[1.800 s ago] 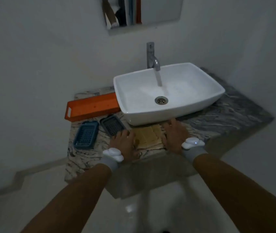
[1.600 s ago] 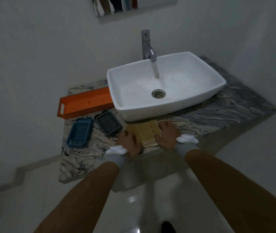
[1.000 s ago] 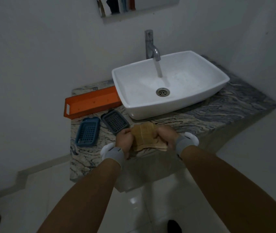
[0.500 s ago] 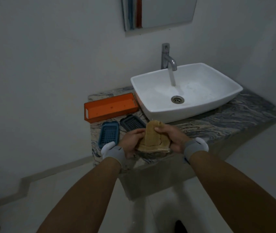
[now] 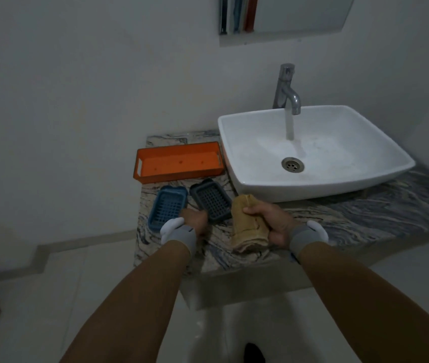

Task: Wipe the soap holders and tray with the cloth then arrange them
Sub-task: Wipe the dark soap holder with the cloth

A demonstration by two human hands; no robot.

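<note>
A folded tan cloth [image 5: 247,227] hangs from my right hand [image 5: 273,222], which grips it above the counter's front edge. My left hand [image 5: 195,222] is off the cloth and rests at the near ends of two soap holders, its fingers curled and partly hidden. The light-blue soap holder [image 5: 167,208] lies left of it. A dark-grey soap holder [image 5: 212,200] lies to its right, its near corner touching my fingers. Behind both, an orange tray [image 5: 179,149] sits against the wall.
A white basin [image 5: 339,179] stands on the marble counter [image 5: 378,216] to the right of the tray. The steel tap [image 5: 285,87] runs water into the basin. A mirror [image 5: 299,14] hangs above. The counter's left edge drops to the floor.
Both hands lifted the cloth off the counter. My left hand then let go and moved left to the soap holders, while my right hand kept the cloth. The view shifted left.
</note>
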